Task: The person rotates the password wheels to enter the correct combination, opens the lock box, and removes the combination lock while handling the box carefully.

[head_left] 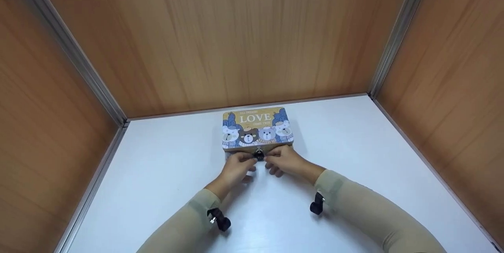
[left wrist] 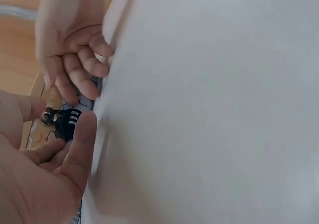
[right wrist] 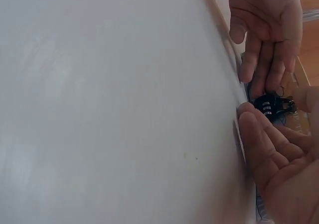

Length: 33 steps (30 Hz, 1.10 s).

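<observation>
Your right hand (right wrist: 289, 171) and left hand (right wrist: 269, 22) flank the black three-dial lock (right wrist: 266, 107), fingertips (right wrist: 249, 122) close beside it; white tabletop (right wrist: 109, 104) at left.

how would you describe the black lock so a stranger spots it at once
On the white table near the wooden back wall sits a box with LOVE on top. At the middle of its front, between the left hand and the right hand, is the lock. It is small and black with three pale bars, unlike the colourful printed box.
</observation>
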Tool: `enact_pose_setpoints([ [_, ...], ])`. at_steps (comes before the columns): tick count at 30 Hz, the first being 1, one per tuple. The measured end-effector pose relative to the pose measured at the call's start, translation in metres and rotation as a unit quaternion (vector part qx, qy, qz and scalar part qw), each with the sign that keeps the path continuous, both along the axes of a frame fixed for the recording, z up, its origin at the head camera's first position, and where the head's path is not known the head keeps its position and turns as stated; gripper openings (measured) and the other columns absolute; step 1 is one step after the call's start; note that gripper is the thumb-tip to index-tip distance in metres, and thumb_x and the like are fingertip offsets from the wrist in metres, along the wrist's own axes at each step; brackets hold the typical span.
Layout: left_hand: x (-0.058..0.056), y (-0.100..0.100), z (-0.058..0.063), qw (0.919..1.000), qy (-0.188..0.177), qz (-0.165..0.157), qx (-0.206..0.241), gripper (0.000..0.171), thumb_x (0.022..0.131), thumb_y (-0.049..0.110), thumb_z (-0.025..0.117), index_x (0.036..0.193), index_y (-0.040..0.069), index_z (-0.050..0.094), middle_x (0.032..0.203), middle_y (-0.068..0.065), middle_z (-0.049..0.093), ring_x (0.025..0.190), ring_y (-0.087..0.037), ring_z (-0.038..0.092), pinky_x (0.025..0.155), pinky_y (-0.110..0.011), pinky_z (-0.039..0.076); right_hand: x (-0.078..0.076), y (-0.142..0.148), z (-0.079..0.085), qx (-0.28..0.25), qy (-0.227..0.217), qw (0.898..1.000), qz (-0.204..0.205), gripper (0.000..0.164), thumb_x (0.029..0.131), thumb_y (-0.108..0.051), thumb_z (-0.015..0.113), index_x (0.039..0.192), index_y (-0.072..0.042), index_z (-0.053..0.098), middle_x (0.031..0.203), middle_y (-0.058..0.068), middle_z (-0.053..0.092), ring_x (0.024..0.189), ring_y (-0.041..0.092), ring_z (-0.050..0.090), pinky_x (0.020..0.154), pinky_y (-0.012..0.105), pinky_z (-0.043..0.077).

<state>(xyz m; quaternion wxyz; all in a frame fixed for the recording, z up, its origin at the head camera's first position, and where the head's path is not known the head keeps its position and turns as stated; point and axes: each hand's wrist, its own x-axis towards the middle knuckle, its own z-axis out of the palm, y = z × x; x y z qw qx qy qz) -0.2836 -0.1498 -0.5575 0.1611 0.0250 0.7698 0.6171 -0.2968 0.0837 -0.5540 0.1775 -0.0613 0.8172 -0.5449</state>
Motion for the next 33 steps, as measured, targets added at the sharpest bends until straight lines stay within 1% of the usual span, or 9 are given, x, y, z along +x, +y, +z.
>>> enact_pose_setpoints([
  [3, -0.003, 0.0, 0.0, 0.9997, -0.02, 0.011, 0.012, 0.046, 0.11, 0.022, 0.067, 0.146, -0.007, 0.064, 0.133, -0.023, 0.076, 0.1, -0.028, 0.082, 0.074, -0.038, 0.073, -0.002, -0.002, -0.004, -0.008, -0.01, 1.0, -0.004, 0.033, 0.109, -0.023, 0.07, 0.128, 0.001, 0.08, 0.102, 0.013, 0.086, 0.077, 0.017, 0.081, 0.069, 0.033, 0.072],
  [6, -0.006, 0.002, -0.002, 0.9996, -0.021, 0.007, 0.02, 0.04, 0.11, 0.019, 0.064, 0.141, -0.006, 0.067, 0.129, -0.021, 0.076, 0.089, -0.024, 0.081, 0.068, -0.033, 0.07, -0.004, -0.002, -0.005, -0.02, -0.012, 1.0, -0.013, 0.03, 0.108, -0.021, 0.07, 0.125, 0.001, 0.081, 0.1, 0.013, 0.085, 0.075, 0.017, 0.079, 0.067, 0.032, 0.071],
  [10, -0.007, 0.004, -0.004, 0.9997, -0.011, -0.012, 0.018, 0.036, 0.114, 0.02, 0.064, 0.138, -0.006, 0.07, 0.123, -0.02, 0.076, 0.084, -0.021, 0.078, 0.066, -0.032, 0.069, -0.004, -0.001, -0.006, -0.03, -0.019, 0.999, -0.016, 0.027, 0.108, -0.019, 0.071, 0.122, 0.001, 0.081, 0.1, 0.015, 0.085, 0.074, 0.017, 0.079, 0.066, 0.03, 0.071],
  [16, -0.01, 0.004, -0.01, 0.9991, -0.003, -0.039, -0.014, 0.028, 0.117, 0.018, 0.063, 0.132, -0.004, 0.072, 0.109, -0.016, 0.077, 0.078, -0.018, 0.073, 0.062, -0.029, 0.066, -0.004, -0.001, -0.008, -0.041, -0.031, 0.999, -0.009, 0.023, 0.108, -0.015, 0.069, 0.119, 0.001, 0.081, 0.1, 0.015, 0.085, 0.075, 0.016, 0.079, 0.067, 0.029, 0.07],
  [19, -0.012, 0.003, -0.014, 0.9983, 0.0, -0.058, -0.009, 0.025, 0.118, 0.016, 0.061, 0.128, -0.004, 0.071, 0.104, -0.014, 0.076, 0.073, -0.017, 0.071, 0.059, -0.027, 0.064, -0.006, -0.001, -0.01, -0.057, -0.043, 0.997, -0.009, 0.023, 0.109, -0.015, 0.068, 0.117, 0.002, 0.081, 0.099, 0.015, 0.084, 0.073, 0.015, 0.078, 0.066, 0.028, 0.07],
  [22, -0.014, 0.001, -0.017, 0.9969, 0.004, -0.079, 0.0, 0.023, 0.118, 0.017, 0.06, 0.124, -0.002, 0.071, 0.101, -0.011, 0.074, 0.072, -0.016, 0.069, 0.058, -0.025, 0.062, -0.007, -0.001, -0.014, -0.073, -0.048, 0.996, -0.015, 0.024, 0.109, -0.017, 0.069, 0.116, 0.002, 0.081, 0.097, 0.013, 0.084, 0.07, 0.014, 0.078, 0.064, 0.026, 0.068],
  [26, -0.017, -0.002, -0.02, 0.9952, 0.003, -0.098, 0.007, 0.022, 0.119, 0.019, 0.059, 0.121, 0.001, 0.071, 0.101, -0.008, 0.072, 0.075, -0.015, 0.069, 0.061, -0.025, 0.061, -0.009, -0.004, -0.017, -0.095, -0.049, 0.994, -0.026, 0.023, 0.108, -0.017, 0.071, 0.117, 0.001, 0.081, 0.096, 0.013, 0.085, 0.07, 0.014, 0.079, 0.063, 0.026, 0.069],
  [29, -0.018, -0.005, -0.021, 0.9947, -0.002, -0.102, 0.011, 0.022, 0.12, 0.019, 0.057, 0.122, 0.002, 0.071, 0.104, -0.008, 0.073, 0.077, -0.016, 0.069, 0.063, -0.025, 0.062, -0.009, -0.007, -0.018, -0.116, -0.057, 0.992, -0.017, 0.023, 0.107, -0.014, 0.071, 0.121, 0.003, 0.079, 0.098, 0.016, 0.085, 0.074, 0.016, 0.082, 0.067, 0.028, 0.071],
  [33, -0.016, -0.007, -0.02, 0.9942, -0.009, -0.106, 0.013, 0.023, 0.12, 0.021, 0.057, 0.125, 0.003, 0.07, 0.107, -0.01, 0.074, 0.08, -0.017, 0.07, 0.066, -0.026, 0.063, -0.009, -0.008, -0.022, -0.134, -0.063, 0.989, -0.003, 0.024, 0.107, -0.009, 0.071, 0.124, 0.006, 0.076, 0.1, 0.018, 0.086, 0.08, 0.018, 0.085, 0.075, 0.03, 0.073],
])
